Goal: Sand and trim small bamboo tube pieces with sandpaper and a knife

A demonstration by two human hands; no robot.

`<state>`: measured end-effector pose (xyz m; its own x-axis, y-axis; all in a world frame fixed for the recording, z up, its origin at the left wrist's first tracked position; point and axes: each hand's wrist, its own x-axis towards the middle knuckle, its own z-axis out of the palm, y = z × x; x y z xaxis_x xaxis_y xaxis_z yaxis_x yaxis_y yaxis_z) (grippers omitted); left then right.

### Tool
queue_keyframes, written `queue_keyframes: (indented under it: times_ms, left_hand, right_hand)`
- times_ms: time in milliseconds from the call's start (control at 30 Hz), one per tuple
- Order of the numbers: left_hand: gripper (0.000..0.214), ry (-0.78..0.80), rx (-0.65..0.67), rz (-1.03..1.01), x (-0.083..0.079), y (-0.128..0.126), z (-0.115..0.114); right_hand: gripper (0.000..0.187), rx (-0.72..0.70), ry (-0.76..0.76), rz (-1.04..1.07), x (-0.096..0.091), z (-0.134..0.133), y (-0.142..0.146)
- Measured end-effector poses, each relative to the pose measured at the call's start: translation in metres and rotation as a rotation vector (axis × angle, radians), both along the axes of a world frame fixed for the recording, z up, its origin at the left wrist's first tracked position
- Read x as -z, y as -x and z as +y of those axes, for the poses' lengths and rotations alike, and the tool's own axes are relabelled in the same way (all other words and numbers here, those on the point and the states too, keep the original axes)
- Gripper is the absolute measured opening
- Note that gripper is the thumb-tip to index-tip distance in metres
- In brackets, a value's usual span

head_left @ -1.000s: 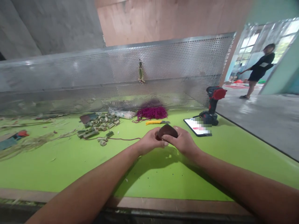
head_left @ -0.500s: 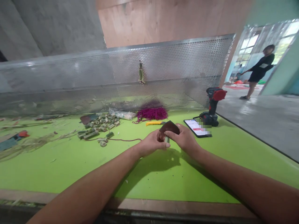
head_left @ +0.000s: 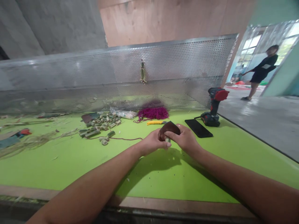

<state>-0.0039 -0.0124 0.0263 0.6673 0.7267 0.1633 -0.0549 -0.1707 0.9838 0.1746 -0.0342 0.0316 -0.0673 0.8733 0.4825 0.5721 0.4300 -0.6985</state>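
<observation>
Left hand (head_left: 153, 142) is closed, fingers curled around the lower left of a dark piece (head_left: 169, 127), which looks like leather or cloth; the material cannot be confirmed from this view. Right hand (head_left: 184, 138) is also closed, gripping the same piece from the upper right. Both hands hold it just above a green tabletop (head_left: 70, 169), with a pale bamboo stub (head_left: 167, 140) showing beneath it between the hands. Whether the stub is wrapped or only pressed against the piece cannot be determined.

Judged on form, the hold is sound: the hands sit close together, the forearms are low, and the work is clear of loose scraps. Even pressure from both sides would best guard against the stub slipping.

Left of the dark piece lie a red cord (head_left: 121, 138), a heap of bamboo segments (head_left: 99, 124) and loose fibres (head_left: 30, 141). Directly behind it are a yellow cutter (head_left: 155, 123) and a magenta yarn bundle (head_left: 153, 114). To its right are a black phone (head_left: 198, 128) and a cordless drill (head_left: 214, 105). A perforated metal sheet (head_left: 140, 62) stands farther back. Well off to the right, a person (head_left: 263, 70) stands on the concrete floor.
</observation>
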Motion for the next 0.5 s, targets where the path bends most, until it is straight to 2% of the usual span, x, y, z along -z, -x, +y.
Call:
queue_keyframes:
  times_ms: [100, 233, 367, 500]
  left_hand:
    - [0.044, 0.002, 0.011, 0.018, 0.0001, 0.0003, 0.0004]
    - [0.053, 0.010, -0.037, -0.008, 0.0020, 0.0009, 0.0010]
    - [0.048, 0.021, -0.008, 0.034, 0.0050, 0.0015, 0.0027]
    - [0.051, 0.002, -0.026, -0.014, 0.0060, 0.0013, 0.0040]
  right_hand:
    - [0.034, 0.033, -0.027, 0.003, 0.0013, 0.0020, -0.0012]
    - [0.036, -0.046, -0.009, -0.025, 0.0030, 0.0040, -0.0033]
    - [0.038, 0.074, -0.040, -0.008, 0.0026, 0.0050, -0.0046]
    - [0.038, 0.005, -0.002, -0.066, 0.0024, 0.0051, -0.0050]
